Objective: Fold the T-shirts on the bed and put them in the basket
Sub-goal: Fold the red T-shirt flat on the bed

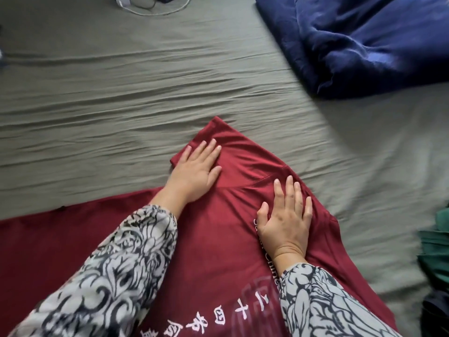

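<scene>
A dark red T-shirt (218,242) with white printed characters lies spread on the grey-green bed sheet (121,93), one sleeve pointing away from me. My left hand (195,170) presses flat on that sleeve with straight fingers. My right hand (286,220) lies flat on the shirt's shoulder area near the print, fingers spread. Both forearms wear patterned black-and-white sleeves. No basket is in view.
A crumpled dark blue blanket (369,40) fills the far right corner. Green fabric (437,242) and something dark below it show at the right edge. White and black cables (155,7) lie at the far edge of the bed.
</scene>
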